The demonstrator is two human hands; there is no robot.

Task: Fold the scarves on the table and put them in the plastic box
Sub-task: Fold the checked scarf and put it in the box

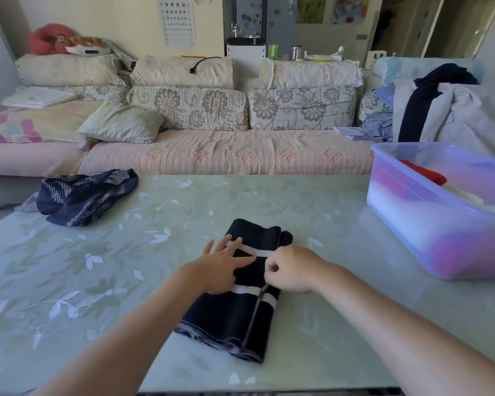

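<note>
Now, mid-fold on the dark striped scarf [232, 318].
Far left, the patterned scarf [86, 198] lies crumpled on the table [126, 281], not yet folded. My left hand [220, 264] lies flat, fingers straight, on the dark scarf to pin its layers. My right hand [290, 274], fingers curled, pinches the folded edge, I judge to square it. The plastic box [412, 195] stands close at right, a red folded piece [425, 172] already inside.
</note>
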